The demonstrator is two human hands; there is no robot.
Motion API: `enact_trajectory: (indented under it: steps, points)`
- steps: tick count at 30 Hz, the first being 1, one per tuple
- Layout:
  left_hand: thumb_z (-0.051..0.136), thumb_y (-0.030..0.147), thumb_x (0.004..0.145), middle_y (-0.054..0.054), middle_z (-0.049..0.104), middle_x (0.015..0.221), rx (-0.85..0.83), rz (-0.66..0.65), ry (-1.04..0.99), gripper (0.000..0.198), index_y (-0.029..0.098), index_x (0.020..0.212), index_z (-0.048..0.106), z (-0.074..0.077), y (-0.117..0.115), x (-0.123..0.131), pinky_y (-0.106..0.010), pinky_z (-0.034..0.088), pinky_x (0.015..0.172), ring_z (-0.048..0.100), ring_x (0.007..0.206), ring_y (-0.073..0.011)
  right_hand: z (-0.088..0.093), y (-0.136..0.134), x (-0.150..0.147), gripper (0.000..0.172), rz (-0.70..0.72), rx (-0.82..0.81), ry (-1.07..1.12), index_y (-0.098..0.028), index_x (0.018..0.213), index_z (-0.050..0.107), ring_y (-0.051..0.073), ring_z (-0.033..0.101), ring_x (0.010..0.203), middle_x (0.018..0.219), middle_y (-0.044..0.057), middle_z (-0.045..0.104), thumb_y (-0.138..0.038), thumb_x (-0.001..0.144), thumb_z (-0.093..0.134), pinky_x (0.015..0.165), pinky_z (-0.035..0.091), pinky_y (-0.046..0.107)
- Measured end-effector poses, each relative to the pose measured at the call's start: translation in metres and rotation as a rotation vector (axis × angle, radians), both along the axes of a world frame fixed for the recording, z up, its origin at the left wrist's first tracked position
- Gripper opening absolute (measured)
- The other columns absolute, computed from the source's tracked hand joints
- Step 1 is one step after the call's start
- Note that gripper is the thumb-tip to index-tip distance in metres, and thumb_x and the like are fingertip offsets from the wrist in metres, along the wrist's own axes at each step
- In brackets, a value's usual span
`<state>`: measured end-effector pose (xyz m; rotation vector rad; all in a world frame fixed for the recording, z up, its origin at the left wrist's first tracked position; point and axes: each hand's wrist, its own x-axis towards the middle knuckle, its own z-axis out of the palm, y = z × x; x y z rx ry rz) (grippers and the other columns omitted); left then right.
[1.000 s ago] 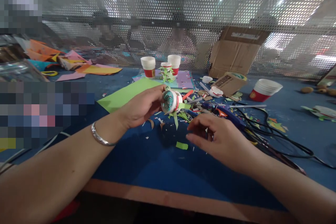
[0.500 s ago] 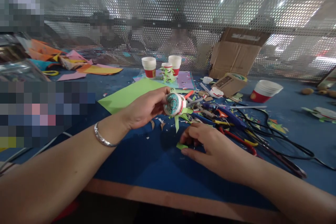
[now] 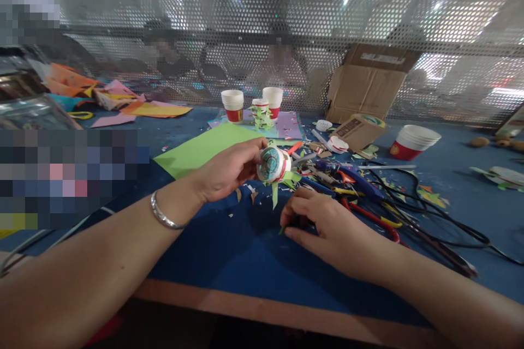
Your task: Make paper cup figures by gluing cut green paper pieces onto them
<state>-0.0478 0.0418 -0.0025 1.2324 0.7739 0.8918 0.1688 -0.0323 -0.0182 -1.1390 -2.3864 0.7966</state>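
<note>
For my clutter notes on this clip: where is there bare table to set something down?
Widest: the blue tabletop between the forearms, along its near edge. Smaller: between the paper cups at right and the white piece with green flaps. Crowded: beyond the right hand, with paper scraps and a blue tool.

A silver bangle (image 3: 159,216) is circling the left wrist (image 3: 188,199), just behind the left hand (image 3: 223,172). Its narrow band is gleaming along its curve and darkening towards one end. Farther back from that hand, a small mole (image 3: 122,267) is dotting the forearm (image 3: 94,270). Behind the right hand (image 3: 323,218), the other forearm (image 3: 442,286) is showing bare and broadening away from it.
</note>
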Motion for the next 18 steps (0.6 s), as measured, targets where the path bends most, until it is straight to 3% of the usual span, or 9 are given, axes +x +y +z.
enact_trajectory:
  steps: [4,11,18]
  points:
    - [0.056,0.014,0.076,0.003,0.059,0.075,-0.03,-0.021,-0.002,0.008,0.018,0.08,0.061,-0.001,0.001,-0.001,-0.02,0.047,0.066,0.054,0.067,-0.0096,0.005,-0.001,0.005,0.01,-0.014,-0.004,0.074,-0.022,0.089,0.069,0.014,0.059,0.081,0.091,-0.001,0.067,-0.013,0.09,0.065,0.073,0.046,0.029]
    - [0.052,0.017,0.076,-0.003,0.069,0.079,-0.03,-0.063,0.131,0.025,0.017,0.092,0.07,0.003,-0.004,0.001,-0.025,0.047,0.062,0.06,0.07,-0.0153,0.02,-0.004,0.017,0.007,-0.052,-0.009,0.214,-0.025,0.093,0.068,0.012,0.06,0.078,0.088,-0.004,0.069,-0.021,0.095,0.063,0.069,0.047,0.025]
    - [0.054,0.019,0.073,-0.003,0.068,0.075,-0.038,-0.054,0.23,0.028,0.015,0.095,0.072,0.004,-0.009,0.007,-0.027,0.044,0.056,0.056,0.063,-0.0152,0.017,0.003,0.016,0.009,-0.13,-0.079,0.361,-0.022,0.09,0.069,0.01,0.057,0.069,0.079,-0.003,0.066,-0.029,0.095,0.066,0.062,0.044,0.023]
